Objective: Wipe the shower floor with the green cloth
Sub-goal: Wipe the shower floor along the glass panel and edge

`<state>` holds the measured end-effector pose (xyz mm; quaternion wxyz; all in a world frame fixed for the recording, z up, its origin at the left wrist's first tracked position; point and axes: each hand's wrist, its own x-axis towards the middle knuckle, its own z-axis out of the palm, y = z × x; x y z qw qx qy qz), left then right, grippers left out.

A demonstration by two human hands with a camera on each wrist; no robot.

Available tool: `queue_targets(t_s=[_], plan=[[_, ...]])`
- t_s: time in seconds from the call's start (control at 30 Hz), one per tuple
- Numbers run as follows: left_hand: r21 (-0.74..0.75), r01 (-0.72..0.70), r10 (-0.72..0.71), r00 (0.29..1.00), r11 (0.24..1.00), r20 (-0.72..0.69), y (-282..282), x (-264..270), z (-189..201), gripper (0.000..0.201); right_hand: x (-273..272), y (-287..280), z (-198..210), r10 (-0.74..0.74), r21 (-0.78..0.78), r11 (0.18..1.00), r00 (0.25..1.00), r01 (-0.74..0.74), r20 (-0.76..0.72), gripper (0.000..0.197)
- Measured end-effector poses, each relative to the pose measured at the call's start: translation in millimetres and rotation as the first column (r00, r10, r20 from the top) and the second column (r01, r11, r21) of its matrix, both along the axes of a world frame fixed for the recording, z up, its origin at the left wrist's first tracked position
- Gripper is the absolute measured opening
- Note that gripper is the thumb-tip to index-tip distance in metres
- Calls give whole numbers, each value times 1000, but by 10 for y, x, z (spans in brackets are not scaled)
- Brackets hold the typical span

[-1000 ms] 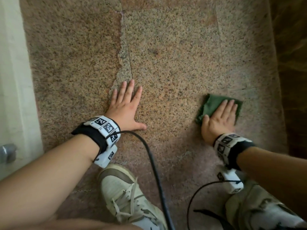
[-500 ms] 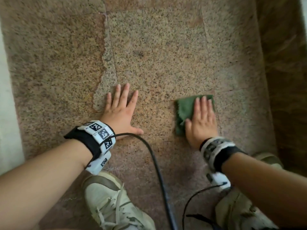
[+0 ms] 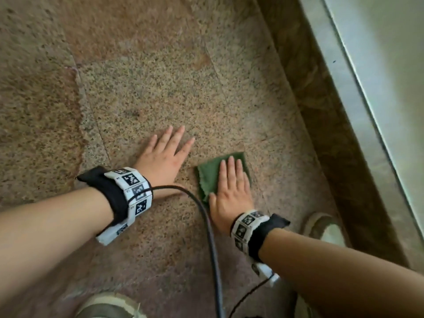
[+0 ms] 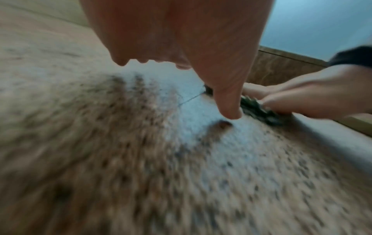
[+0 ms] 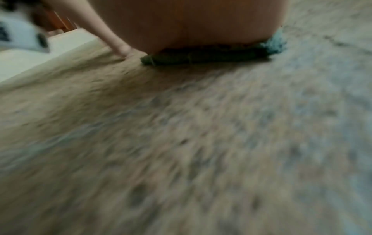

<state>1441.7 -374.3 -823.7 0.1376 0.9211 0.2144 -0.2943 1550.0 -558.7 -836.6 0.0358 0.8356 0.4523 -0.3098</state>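
Observation:
A folded green cloth [image 3: 210, 173] lies flat on the speckled granite shower floor [image 3: 160, 88]. My right hand [image 3: 230, 180] presses on it with straight fingers, palm down. Just to its left my left hand [image 3: 168, 152] rests flat on the bare floor, fingers spread and straight. In the left wrist view the cloth [image 4: 257, 109] shows as a dark green edge under the right hand's fingers [image 4: 281, 101], close to my left thumb. In the right wrist view the cloth [image 5: 205, 56] is a dark strip under my palm.
A raised brown stone curb [image 3: 325, 111] and a metal door rail [image 3: 358, 99] run along the right. Two light sneakers [image 3: 110, 306] [image 3: 325, 228] stand near the bottom. A black cable [image 3: 211, 237] crosses the floor between my arms.
My right hand has slid the green cloth leftward across the floor, from near the right curb to beside my left hand. The camera view has swung to the right.

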Motion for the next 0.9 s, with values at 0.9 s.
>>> queue_targets(t_s=[0.9], plan=[[0,-231,225,947,973,-230,-297,354,4,149,1358,1267,-145,-94,116,990,990,81,105,77]])
